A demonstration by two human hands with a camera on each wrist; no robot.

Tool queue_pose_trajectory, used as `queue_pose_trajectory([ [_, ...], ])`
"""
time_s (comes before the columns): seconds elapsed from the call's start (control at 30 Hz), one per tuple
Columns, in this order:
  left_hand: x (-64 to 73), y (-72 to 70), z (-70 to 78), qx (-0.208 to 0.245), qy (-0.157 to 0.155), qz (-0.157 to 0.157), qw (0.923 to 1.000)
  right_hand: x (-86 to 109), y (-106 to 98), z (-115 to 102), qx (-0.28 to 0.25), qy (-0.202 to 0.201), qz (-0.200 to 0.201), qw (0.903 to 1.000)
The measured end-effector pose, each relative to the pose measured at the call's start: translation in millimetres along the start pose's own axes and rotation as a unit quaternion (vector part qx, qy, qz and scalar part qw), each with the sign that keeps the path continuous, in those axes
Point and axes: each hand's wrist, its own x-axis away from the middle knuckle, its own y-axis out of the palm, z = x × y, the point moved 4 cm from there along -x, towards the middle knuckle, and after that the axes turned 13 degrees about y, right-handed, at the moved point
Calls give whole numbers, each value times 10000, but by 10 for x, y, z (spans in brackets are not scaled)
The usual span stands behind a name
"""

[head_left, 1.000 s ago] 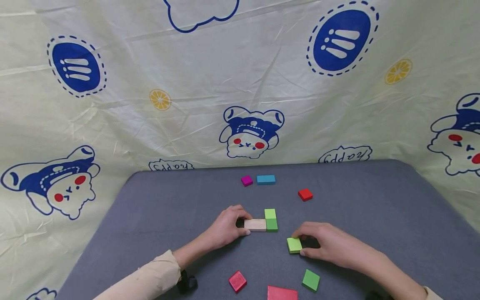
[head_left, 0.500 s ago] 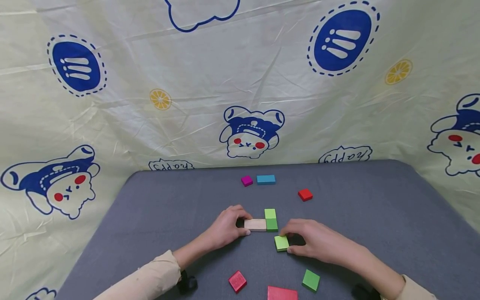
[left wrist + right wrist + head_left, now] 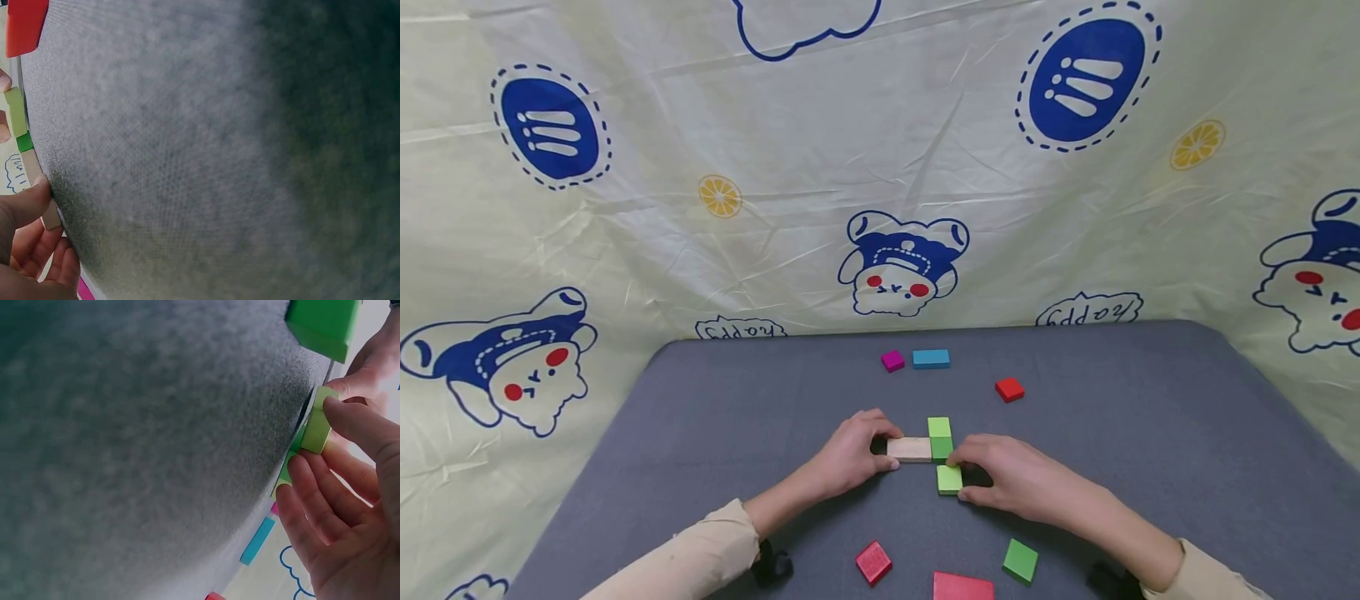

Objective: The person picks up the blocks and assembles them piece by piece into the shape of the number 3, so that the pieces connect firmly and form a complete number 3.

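Observation:
In the head view my left hand [image 3: 853,450] holds the left end of a pale wooden block [image 3: 909,450] between thumb and fingers. Against that block's right end lies a green block [image 3: 941,449], with a light green block [image 3: 939,427] behind it. My right hand [image 3: 1015,473] pinches a second light green block [image 3: 949,480] just in front of the green one. Whether those two touch cannot be told. The left wrist view shows my left thumb [image 3: 34,203] on the wooden block. In the right wrist view, the pinched block [image 3: 317,428] looks slightly raised.
Toward the back of the grey table [image 3: 760,392] lie a magenta block [image 3: 892,361], a blue block [image 3: 931,359] and a red block [image 3: 1010,389]. Nearer are a pinkish-red block [image 3: 874,563], a larger red block [image 3: 963,586] and a green block [image 3: 1020,560]. A printed curtain hangs behind.
My right hand has moved left and slightly back with the light green block, bringing it close to the green block. The left hand has stayed on the wooden block.

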Motion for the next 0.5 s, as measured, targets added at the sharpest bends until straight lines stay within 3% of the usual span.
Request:
queue_pose_trajectory([
  [0.5, -8, -3, 16, -50, 98, 27, 9999, -14, 19, -34, 56, 179, 180, 9997],
])
